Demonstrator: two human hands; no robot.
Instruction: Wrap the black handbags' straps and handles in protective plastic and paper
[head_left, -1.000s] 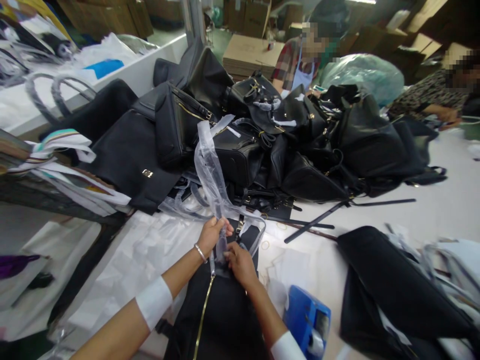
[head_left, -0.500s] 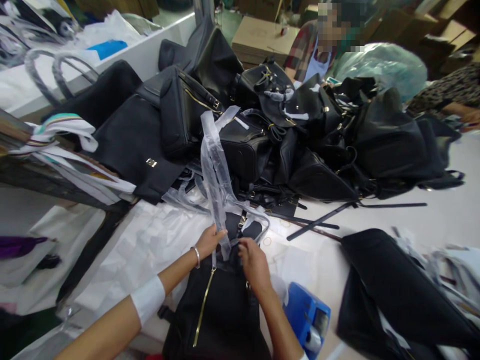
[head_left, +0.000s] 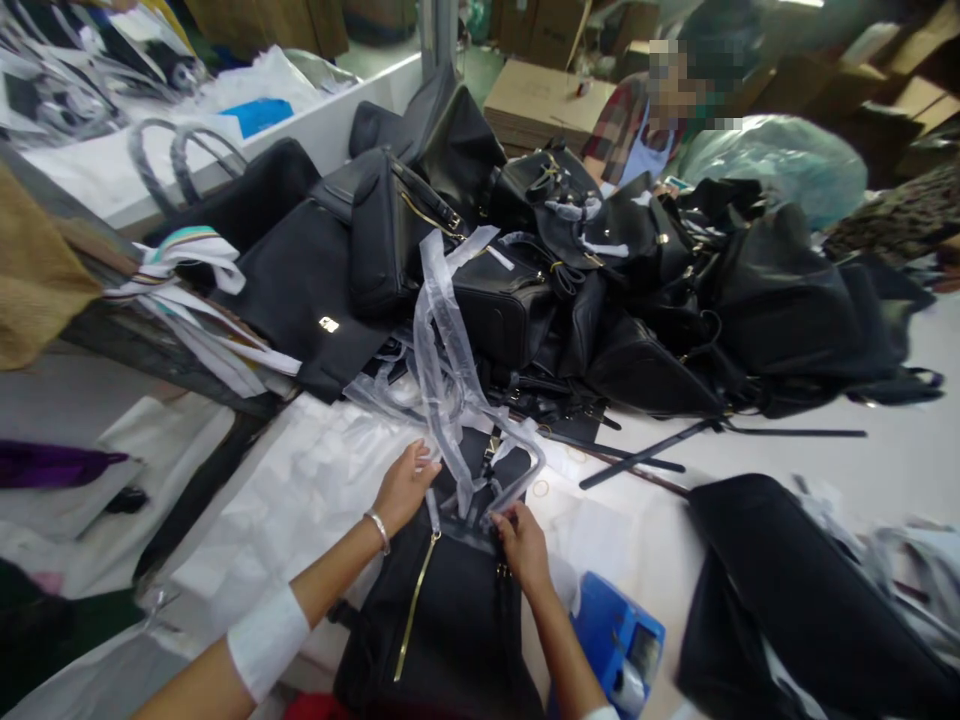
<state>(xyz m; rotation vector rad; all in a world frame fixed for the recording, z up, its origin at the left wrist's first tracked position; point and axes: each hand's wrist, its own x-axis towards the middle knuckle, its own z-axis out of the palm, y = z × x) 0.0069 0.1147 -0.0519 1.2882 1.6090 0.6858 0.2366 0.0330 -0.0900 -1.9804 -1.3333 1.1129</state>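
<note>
A black backpack (head_left: pixel 457 620) with a gold front zipper lies in front of me, its top away from me. Clear plastic-wrapped straps (head_left: pixel 442 350) rise in a loose tangle beyond its top. Just left of these straps is my left hand (head_left: pixel 405 490), fingers slightly apart and apparently holding nothing, close to the wrapped zipper pull (head_left: pixel 433 510). At the bag's upper right, my right hand (head_left: pixel 523 548) pinches the lower end of a plastic-wrapped handle (head_left: pixel 534 470).
Many black bags (head_left: pixel 495 310) are heaped across the table's far side. White wrapping sheets (head_left: pixel 277 500) lie at left, a blue tape dispenser (head_left: pixel 619 640) at right. Another black bag (head_left: pixel 795 580) lies further right. A person (head_left: pixel 637 130) is beyond the heap.
My left hand has come off the wrapped strap and moved slightly left. The right hand has shifted down and right along the bag's top edge. The view has swung slightly.
</note>
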